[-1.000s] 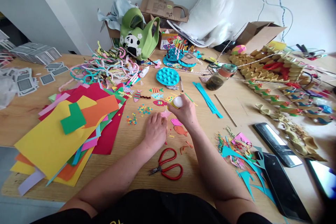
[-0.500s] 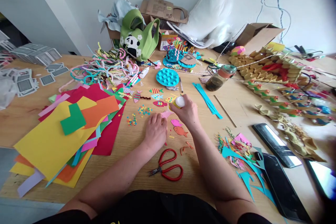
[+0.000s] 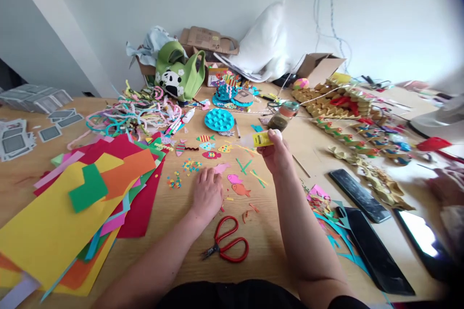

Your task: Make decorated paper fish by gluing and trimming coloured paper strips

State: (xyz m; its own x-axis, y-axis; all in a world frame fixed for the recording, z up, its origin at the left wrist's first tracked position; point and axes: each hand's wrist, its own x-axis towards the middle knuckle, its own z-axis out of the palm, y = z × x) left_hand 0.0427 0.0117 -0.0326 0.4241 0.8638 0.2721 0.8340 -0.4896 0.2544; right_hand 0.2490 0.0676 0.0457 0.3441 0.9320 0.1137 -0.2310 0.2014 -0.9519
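My left hand (image 3: 208, 195) lies flat on the table, its fingertips at a pale pink paper fish (image 3: 222, 168). In my right hand (image 3: 276, 157) is a glue bottle (image 3: 261, 139) with a yellow label, held sideways above the table. Below that hand lie thin green strips (image 3: 243, 166). Near my left hand are a bright pink fish (image 3: 233, 179), an orange fish (image 3: 241, 189) and small paper bits (image 3: 191, 166). Decorated paper fish (image 3: 211, 155) lie farther back. Red-handled scissors (image 3: 229, 241) rest with handles apart in front of me.
Coloured paper sheets (image 3: 47, 212) pile up at the left, with pipe cleaners (image 3: 134, 116) behind. A blue scalloped disc (image 3: 219, 119) and a glass jar (image 3: 282, 116) stand farther back. Phones (image 3: 358, 195) and paper scraps (image 3: 321, 198) lie right. Another person's hand (image 3: 433, 184) shows at the right edge.
My right hand has lifted the glue bottle away from the fish to the right and turned it sideways, uncovering the green strips. My left hand stays by the pale pink fish. The view has shifted.
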